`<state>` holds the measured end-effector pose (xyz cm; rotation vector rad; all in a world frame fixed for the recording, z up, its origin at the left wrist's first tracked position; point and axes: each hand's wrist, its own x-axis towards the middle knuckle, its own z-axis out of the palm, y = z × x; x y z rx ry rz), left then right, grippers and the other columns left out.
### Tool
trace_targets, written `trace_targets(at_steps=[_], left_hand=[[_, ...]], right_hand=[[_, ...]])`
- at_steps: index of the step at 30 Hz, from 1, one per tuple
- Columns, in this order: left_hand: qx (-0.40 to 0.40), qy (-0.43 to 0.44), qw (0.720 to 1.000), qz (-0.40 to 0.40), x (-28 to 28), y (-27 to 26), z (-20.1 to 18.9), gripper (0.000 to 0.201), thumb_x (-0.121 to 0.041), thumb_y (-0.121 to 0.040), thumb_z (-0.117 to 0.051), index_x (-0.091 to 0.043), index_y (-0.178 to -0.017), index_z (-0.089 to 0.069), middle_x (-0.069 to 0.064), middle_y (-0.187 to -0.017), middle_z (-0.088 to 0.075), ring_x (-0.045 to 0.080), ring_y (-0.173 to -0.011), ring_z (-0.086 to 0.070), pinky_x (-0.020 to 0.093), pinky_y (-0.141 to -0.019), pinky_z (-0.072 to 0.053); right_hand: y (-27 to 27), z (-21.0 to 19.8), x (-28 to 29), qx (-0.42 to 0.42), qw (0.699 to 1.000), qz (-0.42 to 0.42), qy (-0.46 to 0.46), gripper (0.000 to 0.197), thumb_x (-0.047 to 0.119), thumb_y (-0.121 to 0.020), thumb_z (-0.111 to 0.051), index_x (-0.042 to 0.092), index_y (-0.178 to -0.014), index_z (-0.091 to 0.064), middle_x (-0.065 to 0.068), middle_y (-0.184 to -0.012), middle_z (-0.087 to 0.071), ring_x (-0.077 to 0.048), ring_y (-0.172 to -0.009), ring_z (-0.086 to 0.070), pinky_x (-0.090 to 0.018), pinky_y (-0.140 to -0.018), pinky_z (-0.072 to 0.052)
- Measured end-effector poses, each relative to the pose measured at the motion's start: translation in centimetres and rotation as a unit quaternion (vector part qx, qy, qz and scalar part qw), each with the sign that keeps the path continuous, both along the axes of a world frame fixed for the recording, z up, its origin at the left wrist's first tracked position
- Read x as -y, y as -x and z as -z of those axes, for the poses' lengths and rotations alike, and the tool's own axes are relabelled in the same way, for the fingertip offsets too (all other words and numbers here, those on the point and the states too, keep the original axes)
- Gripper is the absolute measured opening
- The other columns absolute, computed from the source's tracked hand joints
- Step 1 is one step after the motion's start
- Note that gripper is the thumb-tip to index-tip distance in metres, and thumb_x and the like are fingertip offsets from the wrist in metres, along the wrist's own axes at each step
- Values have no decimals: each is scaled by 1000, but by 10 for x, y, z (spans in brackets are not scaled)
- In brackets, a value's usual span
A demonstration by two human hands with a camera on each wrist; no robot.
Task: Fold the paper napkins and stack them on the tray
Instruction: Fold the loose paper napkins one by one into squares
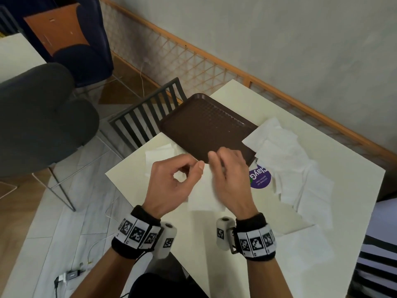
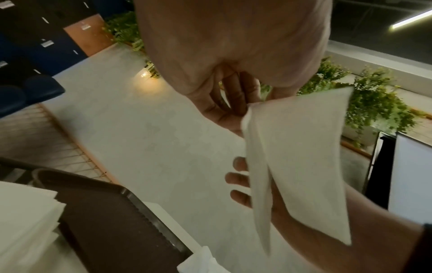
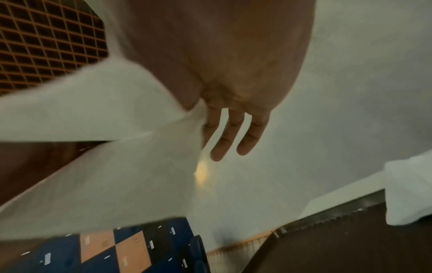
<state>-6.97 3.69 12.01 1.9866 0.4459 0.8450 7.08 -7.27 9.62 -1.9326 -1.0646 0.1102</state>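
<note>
A white paper napkin (image 1: 204, 196) hangs in the air between my two hands, above the near edge of the table. My left hand (image 1: 198, 166) pinches its upper corner between thumb and forefinger; in the left wrist view the napkin (image 2: 304, 157) droops in two layers from that pinch. My right hand (image 1: 214, 162) holds the other upper part, and the right wrist view shows the napkin (image 3: 105, 147) caught beside the thumb with the other fingers (image 3: 233, 133) straight. The brown tray (image 1: 204, 125) lies just beyond the hands, with nothing on its surface.
A loose pile of white napkins (image 1: 290, 164) spreads over the table to the right of the tray, overlapping its corner. One napkin (image 1: 161, 155) lies flat left of the tray. A purple round sticker (image 1: 260, 177) is on the table (image 1: 247, 265). A dark chair (image 1: 146, 117) stands behind.
</note>
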Motion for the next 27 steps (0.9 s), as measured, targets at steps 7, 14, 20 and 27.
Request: trace_targets(at_steps=[7, 14, 20, 27], left_hand=[[-38, 84, 990, -110, -53, 18, 20, 14, -17, -91, -86, -15, -87, -73, -5, -84, -74, 15, -77, -70, 19, -74, -57], [-198, 147, 959, -139, -140, 25, 100, 37, -24, -84, -93, -32, -113, -72, -17, -112, -72, 7, -95, -72, 32, -82, -66], [-315, -54, 940, -119, -164, 11, 148, 45, -9, -99, -72, -10, -143, -60, 15, -163, -36, 35, -151, -35, 46, -129, -30], [-497, -110, 857, 77, -136, -22, 166, 60, -35, -116, -31, -30, -172, -10, 4, -181, 5, 34, -166, 12, 67, -131, -10]], right_hand=[[13, 20, -50, -275, 959, 10, -65, 21, 39, -114, -57, 21, -106, -49, -5, -92, -66, -14, -83, -65, -40, -79, -59], [29, 82, -122, -216, 972, -37, 84, 14, 14, -107, -68, 21, -111, -57, 8, -87, -63, -3, -72, -60, -13, -68, -47], [34, 124, -158, -212, 955, 8, 209, 13, 15, -109, -50, 20, -109, -62, -7, -112, -68, -23, -97, -67, -29, -85, -55], [29, 126, -149, -146, 952, 11, 269, 21, 7, -104, -56, 10, -124, -61, -19, -121, -67, -37, -114, -65, -39, -94, -52]])
